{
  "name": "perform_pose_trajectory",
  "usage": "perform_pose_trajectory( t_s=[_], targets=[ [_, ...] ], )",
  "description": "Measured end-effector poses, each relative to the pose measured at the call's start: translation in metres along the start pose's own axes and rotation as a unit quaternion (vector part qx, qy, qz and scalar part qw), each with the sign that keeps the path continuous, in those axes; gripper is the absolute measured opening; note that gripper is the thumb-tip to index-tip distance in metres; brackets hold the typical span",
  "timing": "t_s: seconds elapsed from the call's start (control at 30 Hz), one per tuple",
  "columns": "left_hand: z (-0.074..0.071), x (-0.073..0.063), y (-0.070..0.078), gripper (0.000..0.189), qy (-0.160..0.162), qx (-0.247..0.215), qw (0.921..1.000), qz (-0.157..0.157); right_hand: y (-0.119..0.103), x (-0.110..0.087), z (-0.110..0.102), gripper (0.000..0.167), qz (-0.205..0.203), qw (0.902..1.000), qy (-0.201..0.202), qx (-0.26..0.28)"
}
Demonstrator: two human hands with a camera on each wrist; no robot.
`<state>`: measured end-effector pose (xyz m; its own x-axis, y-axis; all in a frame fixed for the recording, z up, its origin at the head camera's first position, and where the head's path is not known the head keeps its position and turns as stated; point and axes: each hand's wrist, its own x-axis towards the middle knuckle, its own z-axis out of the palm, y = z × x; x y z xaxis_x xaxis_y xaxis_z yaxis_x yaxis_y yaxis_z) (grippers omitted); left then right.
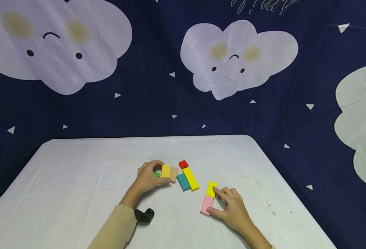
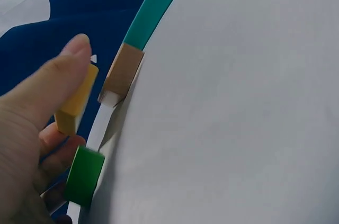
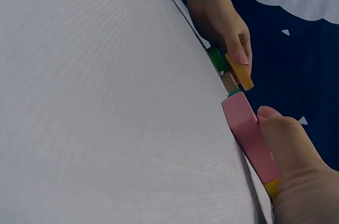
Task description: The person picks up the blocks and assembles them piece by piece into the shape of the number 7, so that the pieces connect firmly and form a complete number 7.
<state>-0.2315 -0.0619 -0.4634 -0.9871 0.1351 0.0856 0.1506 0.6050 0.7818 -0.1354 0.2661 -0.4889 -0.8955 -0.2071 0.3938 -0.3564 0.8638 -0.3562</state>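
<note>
My left hand (image 1: 148, 178) pinches an orange-yellow block (image 1: 165, 171) between thumb and fingers. In the left wrist view that block is raised, with a green block (image 2: 85, 175) below it near the fingers. A tan block (image 1: 174, 175) stands just right of the pinched one. My right hand (image 1: 232, 207) rests against two blocks lying end to end: its thumb touches the pink block (image 1: 206, 205) and a forefinger touches the bright yellow block (image 1: 211, 189). From the right wrist, the pink block (image 3: 250, 136) hides most of the yellow one.
Between the hands lie a teal block (image 1: 183, 182), a long yellow block (image 1: 190, 179) and a red block (image 1: 183, 164). A white cloth covers the table (image 1: 77, 193). Behind it hangs a dark blue curtain (image 1: 151, 110) with clouds. A black strap (image 1: 144, 215) circles the left wrist.
</note>
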Motion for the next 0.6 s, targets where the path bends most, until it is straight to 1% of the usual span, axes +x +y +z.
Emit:
perform_pose_trajectory(
  t_s=[0.1,0.3,0.4,0.6],
  targets=[
    [0.003,0.001,0.008,0.075,0.003,0.001,1.0,0.002,0.0,0.0,-0.001,0.075,-0.001,1.0,0.0,0.0],
    [0.012,0.004,0.027,0.069,0.005,0.02,0.9995,0.023,-0.002,0.0,-0.001,0.075,0.004,1.0,-0.005,0.006],
    [0.021,0.007,0.039,0.067,-0.008,0.028,0.9991,0.032,-0.002,0.0,-0.001,0.075,0.007,0.9999,-0.008,0.006],
    [0.04,0.015,0.06,0.065,-0.047,0.055,0.9965,0.043,-0.001,0.0,-0.001,0.075,0.005,0.9999,-0.007,0.006]
  ],
)
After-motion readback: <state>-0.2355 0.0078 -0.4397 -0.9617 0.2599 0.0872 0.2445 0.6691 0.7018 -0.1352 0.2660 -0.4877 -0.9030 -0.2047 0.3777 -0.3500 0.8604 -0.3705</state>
